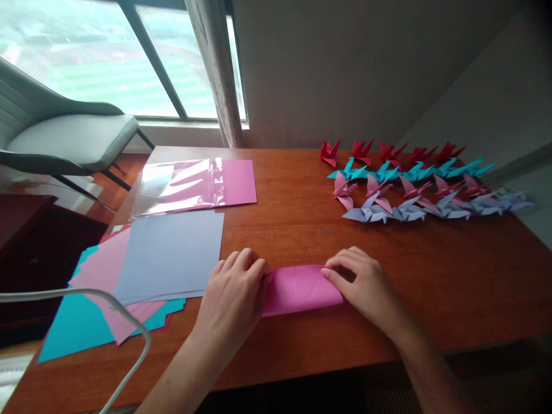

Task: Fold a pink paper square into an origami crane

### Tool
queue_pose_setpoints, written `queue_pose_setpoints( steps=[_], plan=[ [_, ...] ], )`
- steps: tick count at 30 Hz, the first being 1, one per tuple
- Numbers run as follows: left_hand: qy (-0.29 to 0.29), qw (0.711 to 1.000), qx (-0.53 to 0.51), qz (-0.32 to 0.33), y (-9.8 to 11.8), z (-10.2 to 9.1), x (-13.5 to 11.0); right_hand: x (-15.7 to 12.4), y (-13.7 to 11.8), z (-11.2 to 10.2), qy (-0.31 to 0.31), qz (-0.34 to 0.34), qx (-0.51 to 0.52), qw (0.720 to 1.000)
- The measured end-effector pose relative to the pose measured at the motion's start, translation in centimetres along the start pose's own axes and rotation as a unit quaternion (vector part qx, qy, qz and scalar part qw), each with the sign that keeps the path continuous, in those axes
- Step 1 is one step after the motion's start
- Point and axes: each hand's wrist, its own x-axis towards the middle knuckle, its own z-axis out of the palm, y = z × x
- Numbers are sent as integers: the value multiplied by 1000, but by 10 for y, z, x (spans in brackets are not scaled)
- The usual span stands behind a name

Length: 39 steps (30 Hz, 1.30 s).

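A bright pink sheet of origami paper, folded over into a wide strip with faint creases, is held between my two hands near the front of the table. My left hand is closed on its left end, the fingertips mostly hidden behind the knuckles. At the upper right corner, my right hand pinches the paper between thumb and fingers. The strip's near edge bows a little toward me.
Left of my hands lie grey-blue sheets over fanned pink and turquoise paper. Behind them is a clear plastic sleeve with pink paper. Folded cranes stand in colour rows at right. A white cable crosses the lower left.
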Motion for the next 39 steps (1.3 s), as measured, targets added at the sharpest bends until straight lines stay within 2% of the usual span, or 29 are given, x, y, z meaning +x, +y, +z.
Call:
queue_pose_setpoints(
  steps=[4,7,9,15,19,23,29,33,39],
  plan=[
    [2,999,51,-2,2,1,2,1,3,1,-14,-4,-37,999],
    [34,997,74,1,1,0,3,3,1,0,-1,-11,-66,998],
    [46,996,72,26,1,-2,5,6,-3,-1,-9,-31,-74,997],
    [-57,986,52,150,7,-10,19,18,-21,-3,-124,-108,-49,985],
    [-112,974,19,196,11,-12,24,21,-27,-1,-150,-118,-62,980],
    [-106,976,-10,188,16,-9,22,20,-31,8,-119,-105,-92,983],
    [-71,989,58,114,39,0,15,15,-43,25,-71,-60,-196,976],
    [-30,992,96,82,51,7,6,3,-55,34,-31,-25,-271,962],
    [25,989,117,86,59,19,-17,-24,-66,44,14,-18,-309,951]
  ],
)
